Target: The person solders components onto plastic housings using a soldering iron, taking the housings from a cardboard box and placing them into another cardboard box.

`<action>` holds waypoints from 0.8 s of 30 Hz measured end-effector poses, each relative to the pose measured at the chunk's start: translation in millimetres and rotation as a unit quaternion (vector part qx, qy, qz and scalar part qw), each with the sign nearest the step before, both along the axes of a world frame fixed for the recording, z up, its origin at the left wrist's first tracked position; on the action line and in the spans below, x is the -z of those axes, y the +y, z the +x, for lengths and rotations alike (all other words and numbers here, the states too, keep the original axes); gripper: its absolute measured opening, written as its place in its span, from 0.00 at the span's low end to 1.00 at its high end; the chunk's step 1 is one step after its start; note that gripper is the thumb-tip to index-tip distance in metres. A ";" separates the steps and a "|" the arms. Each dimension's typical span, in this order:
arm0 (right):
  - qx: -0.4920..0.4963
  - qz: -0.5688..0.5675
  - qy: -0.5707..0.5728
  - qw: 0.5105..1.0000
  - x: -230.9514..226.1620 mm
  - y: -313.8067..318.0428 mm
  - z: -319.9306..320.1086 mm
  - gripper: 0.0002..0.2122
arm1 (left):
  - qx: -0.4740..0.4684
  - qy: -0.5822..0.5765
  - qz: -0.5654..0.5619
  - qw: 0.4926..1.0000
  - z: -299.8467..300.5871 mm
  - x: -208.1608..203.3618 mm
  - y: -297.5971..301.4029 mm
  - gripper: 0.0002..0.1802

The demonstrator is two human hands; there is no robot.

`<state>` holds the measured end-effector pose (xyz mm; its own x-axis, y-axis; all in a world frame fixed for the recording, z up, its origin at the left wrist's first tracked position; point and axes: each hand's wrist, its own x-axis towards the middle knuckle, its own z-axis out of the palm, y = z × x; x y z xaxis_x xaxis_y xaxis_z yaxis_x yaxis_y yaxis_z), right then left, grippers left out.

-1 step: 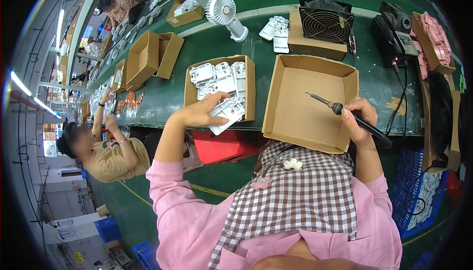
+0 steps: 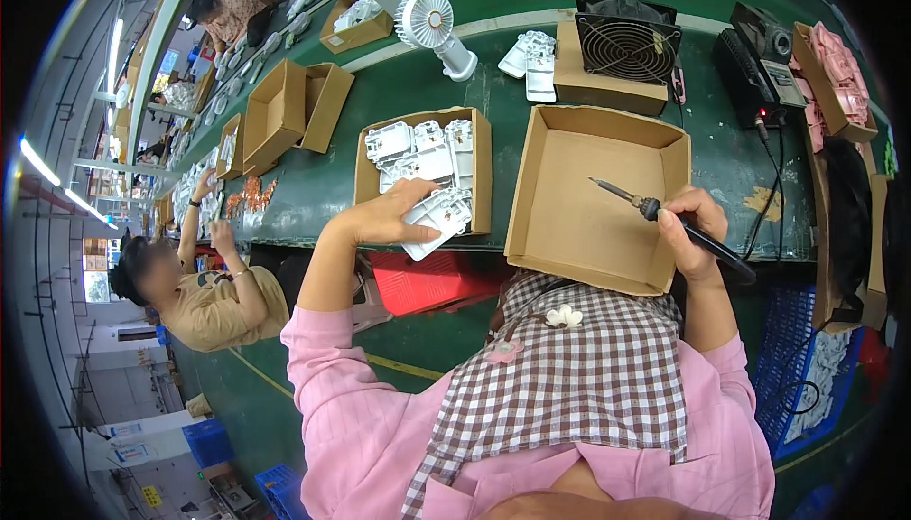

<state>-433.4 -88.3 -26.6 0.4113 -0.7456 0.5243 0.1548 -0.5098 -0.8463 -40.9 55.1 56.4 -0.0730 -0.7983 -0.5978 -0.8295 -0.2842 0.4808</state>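
My left hand (image 2: 387,216) grips a white plastic housing (image 2: 442,222) by its near edge, thumb on top. The housing is tilted over the front of a cardboard box (image 2: 482,169), where several similar white housings (image 2: 418,155) lie together. Small copper-coloured bits show on some of them. A soldering iron (image 2: 649,209) with a black handle is held in my right hand (image 2: 700,231). Its metal tip points left, above an open cardboard tray (image 2: 598,145) that holds nothing.
A white handheld fan (image 2: 432,27) stands behind the box. Further right are a black fan with a grille (image 2: 626,46) and a black soldering station (image 2: 750,69) with a cable. Pink parts (image 2: 835,65) fill a box at far right. A co-worker (image 2: 199,292) sits at left.
My hands, the housing and the soldering iron look unmoved. Only the co-worker's near hand at left has shifted slightly.
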 end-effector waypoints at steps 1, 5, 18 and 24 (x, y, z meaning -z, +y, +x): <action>-0.003 0.008 -0.004 1.000 0.2 -0.4 -0.2 0.07 | 0.047 -0.035 -0.020 0.998 3.3 2.8 0.3 0.38; -0.008 0.017 0.001 1.000 -0.6 -2.8 -1.6 0.07 | 0.132 -0.089 -0.011 0.987 7.5 2.7 -6.8 0.38; -0.016 0.037 -0.014 0.999 -1.1 -8.2 -0.1 0.08 | -0.099 0.159 -0.020 0.982 28.4 -17.7 20.1 0.44; -0.025 0.025 -0.020 0.999 3.4 -17.1 -2.4 0.07 | -0.291 0.538 -0.171 0.773 -25.2 -6.9 25.4 0.39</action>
<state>-435.9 -105.3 -30.0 0.4289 -0.7494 0.5044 0.2136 -0.4584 -0.8627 -66.1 80.5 63.3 0.0505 -0.9809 -0.1878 0.3224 -0.1619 0.9326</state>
